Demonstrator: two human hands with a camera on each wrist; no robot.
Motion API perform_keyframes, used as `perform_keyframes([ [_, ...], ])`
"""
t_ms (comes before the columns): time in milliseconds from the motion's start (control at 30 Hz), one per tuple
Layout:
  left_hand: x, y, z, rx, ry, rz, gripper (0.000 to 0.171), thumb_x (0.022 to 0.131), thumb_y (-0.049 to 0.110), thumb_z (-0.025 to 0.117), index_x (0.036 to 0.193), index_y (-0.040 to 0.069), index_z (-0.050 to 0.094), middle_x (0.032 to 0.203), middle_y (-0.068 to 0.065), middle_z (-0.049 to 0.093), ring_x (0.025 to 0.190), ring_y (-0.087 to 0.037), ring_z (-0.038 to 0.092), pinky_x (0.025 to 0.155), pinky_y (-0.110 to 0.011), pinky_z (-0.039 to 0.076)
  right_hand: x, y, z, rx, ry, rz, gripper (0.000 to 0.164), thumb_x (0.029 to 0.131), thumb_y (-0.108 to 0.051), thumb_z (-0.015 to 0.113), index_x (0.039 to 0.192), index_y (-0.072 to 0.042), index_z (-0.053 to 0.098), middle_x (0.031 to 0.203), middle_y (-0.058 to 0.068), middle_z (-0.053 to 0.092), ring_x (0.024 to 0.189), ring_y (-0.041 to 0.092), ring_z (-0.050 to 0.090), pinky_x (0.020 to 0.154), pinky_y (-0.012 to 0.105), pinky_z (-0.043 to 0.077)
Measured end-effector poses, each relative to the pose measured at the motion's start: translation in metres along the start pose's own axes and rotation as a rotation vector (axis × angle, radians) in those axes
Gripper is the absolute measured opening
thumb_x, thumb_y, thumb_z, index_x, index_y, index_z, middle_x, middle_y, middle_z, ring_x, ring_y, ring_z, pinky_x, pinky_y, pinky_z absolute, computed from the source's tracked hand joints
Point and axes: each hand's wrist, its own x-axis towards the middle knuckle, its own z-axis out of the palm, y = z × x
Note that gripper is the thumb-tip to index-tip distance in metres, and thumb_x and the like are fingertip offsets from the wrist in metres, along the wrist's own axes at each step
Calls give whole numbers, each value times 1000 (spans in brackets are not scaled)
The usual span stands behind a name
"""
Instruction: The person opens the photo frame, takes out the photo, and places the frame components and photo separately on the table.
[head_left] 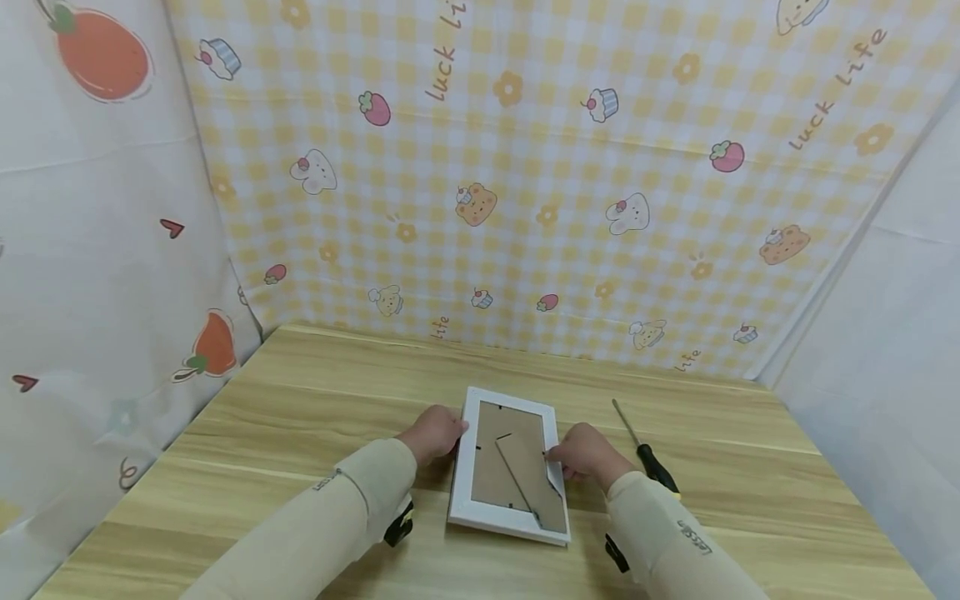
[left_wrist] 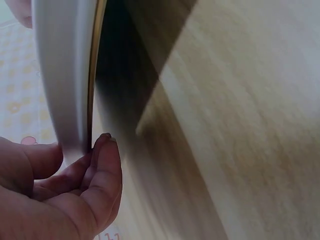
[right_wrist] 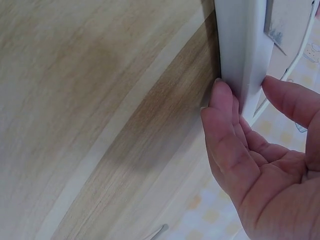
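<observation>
A white picture frame (head_left: 465,492), its brown backing board (head_left: 517,450) facing up, is between both hands over the wooden table. Small black tabs sit around the board, and a brown stand flap lies across it. On the frame's left edge my left hand (head_left: 433,435) grips, thumb on top and fingers curled beneath, as the left wrist view shows. The right edge is pinched by my right hand (head_left: 588,454), its thumb over the back and its fingers under the side (right_wrist: 243,55). The frame's front faces down, hidden from the head view.
A screwdriver (head_left: 654,467) with a black handle lies right of the frame, partly behind the right forearm. Patterned cloth (head_left: 525,167) hangs along the table's back edge, with white cloth (head_left: 90,250) at the left side.
</observation>
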Motion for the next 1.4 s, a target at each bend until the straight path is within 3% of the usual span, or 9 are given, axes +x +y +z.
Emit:
perform_keyframes([
  [167,-2,-1,0,136,3,36,44,98,14,53,56,6,43,66,-7,46,63,-17,46,64,-26,43,0,0,2,-11,6,-4,40,83,-13,70,52,-11,45,54,2,54,49,12,47,49,22,41],
  [400,-6,1,2,130,9,1,38,97,12,54,60,3,50,64,-6,47,61,-17,47,59,-23,40,1,-1,2,-34,15,-17,39,84,-13,69,51,-11,48,50,1,51,46,11,44,46,21,37],
  [767,0,-3,4,253,37,41,41,95,11,59,57,6,45,59,-3,41,56,-15,43,55,-24,41,-1,-7,2,-62,19,0,41,85,-15,69,51,-11,46,49,-1,47,47,11,40,47,21,33],
  [1000,-5,-8,4,173,22,89,49,90,10,64,50,12,37,49,4,34,47,-10,35,47,-21,31,-7,-5,0,-46,-3,1,30,87,-18,69,63,-6,57,59,3,57,56,13,50,53,24,40],
  [1233,-26,-12,-2,143,-70,135,40,86,11,69,51,10,48,46,4,41,45,-10,36,47,-22,31,-23,3,-3,7,-43,-49,15,88,-13,69,80,0,68,70,3,65,64,15,60,60,29,50],
  [1400,-34,-14,-2,151,-79,157,31,83,11,73,58,6,57,50,4,45,50,-10,40,49,-22,33,-27,7,-1,18,-62,-69,13,87,-9,70,78,0,67,67,4,65,62,14,61,60,30,52],
])
